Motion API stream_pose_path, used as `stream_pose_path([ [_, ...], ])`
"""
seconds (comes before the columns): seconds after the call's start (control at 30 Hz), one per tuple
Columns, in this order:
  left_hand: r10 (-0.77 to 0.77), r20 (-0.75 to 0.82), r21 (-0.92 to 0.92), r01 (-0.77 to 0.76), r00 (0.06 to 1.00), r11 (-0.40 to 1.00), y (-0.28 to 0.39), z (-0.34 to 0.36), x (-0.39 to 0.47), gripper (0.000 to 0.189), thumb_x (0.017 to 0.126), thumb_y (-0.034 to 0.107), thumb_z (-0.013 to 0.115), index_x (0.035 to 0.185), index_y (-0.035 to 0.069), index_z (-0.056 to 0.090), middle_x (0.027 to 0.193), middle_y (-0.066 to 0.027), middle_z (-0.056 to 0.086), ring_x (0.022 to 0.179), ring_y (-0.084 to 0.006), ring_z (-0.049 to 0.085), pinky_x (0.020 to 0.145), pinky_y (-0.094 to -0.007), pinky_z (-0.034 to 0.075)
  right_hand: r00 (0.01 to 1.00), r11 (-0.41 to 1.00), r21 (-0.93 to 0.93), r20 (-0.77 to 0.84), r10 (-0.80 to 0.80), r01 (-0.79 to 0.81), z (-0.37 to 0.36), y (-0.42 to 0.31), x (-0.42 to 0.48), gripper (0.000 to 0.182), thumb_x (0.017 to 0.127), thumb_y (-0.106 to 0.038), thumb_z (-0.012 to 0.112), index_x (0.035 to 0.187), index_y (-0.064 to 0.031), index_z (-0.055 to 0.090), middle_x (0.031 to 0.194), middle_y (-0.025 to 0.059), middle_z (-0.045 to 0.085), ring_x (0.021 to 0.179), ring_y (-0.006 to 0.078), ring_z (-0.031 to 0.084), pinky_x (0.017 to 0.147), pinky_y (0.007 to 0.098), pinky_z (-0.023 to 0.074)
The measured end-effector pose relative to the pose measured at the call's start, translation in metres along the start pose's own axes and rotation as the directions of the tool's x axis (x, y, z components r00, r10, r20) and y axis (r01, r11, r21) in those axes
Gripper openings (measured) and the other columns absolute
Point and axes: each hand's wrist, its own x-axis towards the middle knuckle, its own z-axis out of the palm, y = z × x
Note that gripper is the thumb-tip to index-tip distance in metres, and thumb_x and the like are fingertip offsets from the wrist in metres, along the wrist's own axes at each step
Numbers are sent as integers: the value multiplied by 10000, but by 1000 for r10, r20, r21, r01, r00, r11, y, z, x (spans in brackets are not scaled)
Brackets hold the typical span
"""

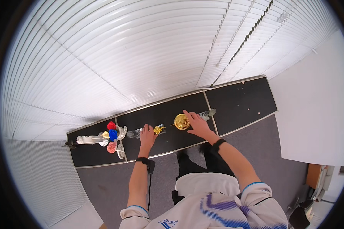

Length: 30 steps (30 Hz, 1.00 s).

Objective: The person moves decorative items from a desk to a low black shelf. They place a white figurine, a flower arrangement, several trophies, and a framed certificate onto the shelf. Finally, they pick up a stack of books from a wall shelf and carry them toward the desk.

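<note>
My left hand (148,136) reaches down over a clear glass-like ornament (135,133), its fingers beside a small gold figure (158,130) on a shiny base. Whether the fingers grip either one cannot be told. To the right, my right hand (198,124) has its fingers spread at the right edge of a round, shiny gold ornament (181,122), with thumb and fingers apart. Just beyond that hand lies another clear ornament (207,114). At the left, a white vase-like holder with wheels (120,150) bears red, blue, yellow and pink artificial flowers (112,134).
The narrow black tabletop (149,114) with metal edging runs along white window blinds (117,57). A small dark object (71,145) stands at its left end. Small scraps (248,109) dot the right section. A white panel (312,100) stands at the right.
</note>
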Motion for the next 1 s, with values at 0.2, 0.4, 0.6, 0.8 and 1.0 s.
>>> stream_pose_path([
  [0.2, -139, 291, -230, 210, 947, 950, 27, 9, -124, 405, 779, 259, 667, 1031, -19, 515, 1205, -254, 439, 1068, -411, 502, 877, -463, 439, 988, 988, 117, -96, 117, -105, -14, 16, -81, 758, 694, -206, 745, 1338, -108, 358, 1160, 134, 496, 1020, 323, 545, 833, 393, 473],
  [0.4, -167, 779, -246, 540, 605, 805, 39, 103, -315, 536, 763, 426, 662, 1020, -33, 557, 1029, -253, 614, 1003, -403, 578, 835, -457, 460, 764, 996, -34, 639, 88, -87, 46, 147, -190, 515, 715, -279, 720, 1144, -68, 532, 1049, 185, 612, 1021, 352, 570, 854, 439, 469],
  [0.6, -424, 771, -262, 844, 475, 468, 156, 128, -444, 455, 784, 436, 647, 951, 17, 587, 964, -189, 640, 933, -324, 605, 794, -419, 462, 807, 993, -44, 580, 114, -108, 60, 224, -279, 462, 707, -342, 723, 1060, -64, 616, 1014, 152, 652, 966, 323, 611, 838, 412, 487],
  [0.8, -499, 699, -420, 858, 513, 294, 317, 114, -512, 420, 796, 405, 637, 926, 10, 574, 910, -169, 648, 867, -288, 611, 758, -415, 466, 784, 999, 7, 619, 36, -51, 78, 261, -397, 406, 710, -337, 723, 1004, -69, 643, 864, 116, 688, 822, 274, 661, 768, 375, 512],
  [1.0, -512, 740, -470, 880, 435, 68, 365, 152, -620, 385, 796, 373, 628, 896, 6, 574, 777, -144, 635, 721, -256, 625, 680, -383, 486, 610, 989, -123, 778, 151, -87, 77, 269, -480, 348, 738, -365, 618, 935, -89, 695, 910, 128, 682, 973, 308, 616, 852, 394, 480],
])
